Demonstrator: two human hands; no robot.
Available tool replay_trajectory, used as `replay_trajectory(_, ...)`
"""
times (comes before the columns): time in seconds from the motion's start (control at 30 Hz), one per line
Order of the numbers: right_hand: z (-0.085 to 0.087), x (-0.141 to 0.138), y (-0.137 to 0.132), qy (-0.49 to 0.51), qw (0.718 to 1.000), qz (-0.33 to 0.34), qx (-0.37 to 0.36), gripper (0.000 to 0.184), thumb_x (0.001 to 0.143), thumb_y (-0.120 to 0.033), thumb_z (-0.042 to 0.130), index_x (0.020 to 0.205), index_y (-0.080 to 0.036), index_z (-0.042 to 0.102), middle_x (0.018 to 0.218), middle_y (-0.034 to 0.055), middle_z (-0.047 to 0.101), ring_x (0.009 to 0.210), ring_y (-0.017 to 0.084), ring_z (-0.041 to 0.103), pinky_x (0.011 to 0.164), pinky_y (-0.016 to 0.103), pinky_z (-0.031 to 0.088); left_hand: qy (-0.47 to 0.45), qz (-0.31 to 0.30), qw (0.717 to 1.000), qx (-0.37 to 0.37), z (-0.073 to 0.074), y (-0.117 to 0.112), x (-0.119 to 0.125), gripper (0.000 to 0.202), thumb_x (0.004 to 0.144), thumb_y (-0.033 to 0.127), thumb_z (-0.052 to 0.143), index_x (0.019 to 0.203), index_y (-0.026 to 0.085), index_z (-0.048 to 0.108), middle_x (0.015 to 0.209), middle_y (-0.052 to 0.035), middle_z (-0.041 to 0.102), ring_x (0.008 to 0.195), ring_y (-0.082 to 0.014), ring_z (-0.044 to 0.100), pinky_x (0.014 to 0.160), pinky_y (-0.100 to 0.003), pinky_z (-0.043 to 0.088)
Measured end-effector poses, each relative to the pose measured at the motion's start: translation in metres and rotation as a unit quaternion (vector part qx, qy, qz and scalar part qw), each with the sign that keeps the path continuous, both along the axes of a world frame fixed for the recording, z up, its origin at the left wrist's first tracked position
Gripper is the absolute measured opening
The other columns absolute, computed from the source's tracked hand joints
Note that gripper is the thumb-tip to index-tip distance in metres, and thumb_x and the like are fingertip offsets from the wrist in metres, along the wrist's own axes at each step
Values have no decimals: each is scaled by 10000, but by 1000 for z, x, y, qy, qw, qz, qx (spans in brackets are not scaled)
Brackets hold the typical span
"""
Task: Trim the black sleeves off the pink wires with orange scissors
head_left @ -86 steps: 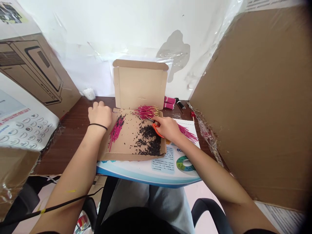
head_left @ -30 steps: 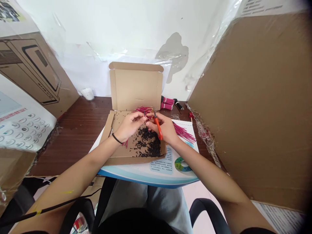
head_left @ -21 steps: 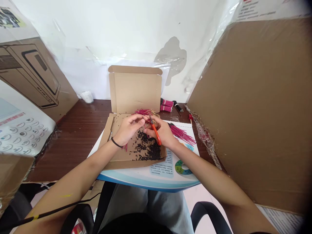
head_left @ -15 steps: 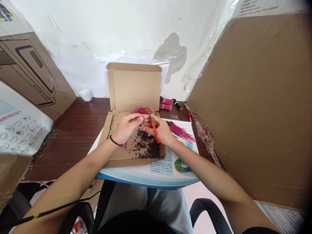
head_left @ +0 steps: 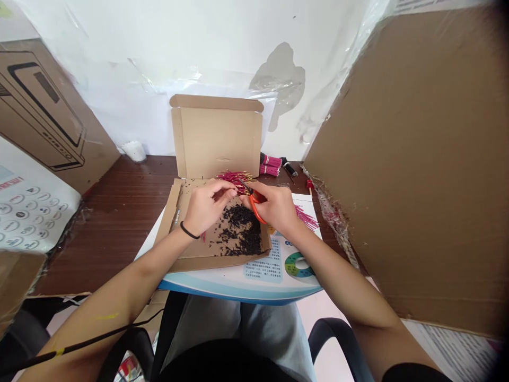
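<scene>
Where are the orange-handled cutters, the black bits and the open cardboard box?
Orange-handled cutters (head_left: 255,208), head view: orange handle.
Black bits (head_left: 251,240), head view: dense lower right.
Open cardboard box (head_left: 217,139), head view: raised lid.

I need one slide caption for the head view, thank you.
Right hand holds an orange-handled tool close to the left hand, over an open box with black scraps.

the bare left hand (head_left: 207,207), a thin black band (head_left: 189,231) around its wrist, pinches thumb and fingers together near the dark blades of the orange-handled metal cutters (head_left: 254,204) gripped in the bare right hand (head_left: 279,206). beneath them, in a flat brown cardboard box (head_left: 217,262) with raised lid, short black pieces (head_left: 249,236) lie scattered before a pile of thin magenta wires (head_left: 233,178).
</scene>
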State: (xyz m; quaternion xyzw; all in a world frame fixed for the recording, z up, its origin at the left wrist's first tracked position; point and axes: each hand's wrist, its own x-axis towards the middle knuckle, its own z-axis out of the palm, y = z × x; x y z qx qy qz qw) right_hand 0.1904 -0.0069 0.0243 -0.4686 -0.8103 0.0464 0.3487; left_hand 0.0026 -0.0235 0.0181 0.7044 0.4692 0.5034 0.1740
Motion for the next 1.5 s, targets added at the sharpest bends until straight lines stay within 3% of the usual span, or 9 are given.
replay_trajectory(0.33,-2,-4,-4,-94,995,-13,-3,335,878,-438,599,1089,-216,735,806,55,752,743,189,668,610,254,371,44,14,999,18,2,0,0,170,871,338,637,840,202,734,760,-28,706,657,-148,566,631,-288,459)
replay_trajectory(0.5,-4,-3,-2,-82,996,-20,-20,284,887,-435,599,956,-204,749,749,52,738,687,181,651,594,257,353,40,2,999,20,-1,0,0,181,865,358,652,820,213,751,755,-31,715,661,-154,577,651,-306,470)
replay_trajectory(0.67,-7,-4,2,77,991,22,-111,252,834,-396,656,946,-186,739,734,31,724,643,151,610,613,258,414,-26,-40,999,-14,-1,3,-1,203,837,412,681,829,231,773,860,-53,754,832,-184,654,783,-348,527)
replay_trajectory(0.83,-10,-13,-1,283,918,132,-243,347,732,-324,720,1055,-200,704,918,27,741,759,162,659,720,307,521,-153,-91,977,-114,-6,9,0,343,778,508,716,908,195,766,932,-95,772,837,-196,700,777,-354,565)
replay_trajectory(0.97,-9,-16,-2,340,877,150,-305,445,684,-299,744,1113,-209,667,942,45,738,809,176,675,760,339,543,-170,-110,968,-150,-10,10,2,340,757,493,738,913,192,754,966,-97,773,865,-200,711,807,-370,577)
replay_trajectory(1.07,-8,-15,-1,340,881,135,-299,469,679,-293,748,1131,-210,656,966,53,739,813,172,673,761,333,539,-159,-127,965,-164,-9,10,2,296,755,427,750,933,191,742,987,-89,770,899,-199,710,851,-387,572)
replay_trajectory(1.3,13,7,11,224,959,29,-172,291,745,-284,684,1018,-189,716,772,13,703,659,138,581,653,287,475,-185,-51,967,-167,-8,15,-4,231,773,350,723,932,183,734,953,-88,761,862,-186,697,834,-369,554)
replay_trajectory(1.4,30,26,17,41,992,-70,-99,228,795,-226,620,994,-195,726,766,38,707,699,172,607,680,299,447,-207,-38,963,-169,-5,16,-6,227,762,356,726,898,174,724,885,-80,755,829,-181,691,789,-343,550)
replay_trajectory(1.5,39,41,22,-153,973,-145,-93,267,861,-217,517,1040,-217,715,866,106,731,785,256,658,650,326,425,-206,-20,963,-171,-2,16,-8,242,767,376,712,897,172,718,840,-71,744,803,-175,681,754,-323,539)
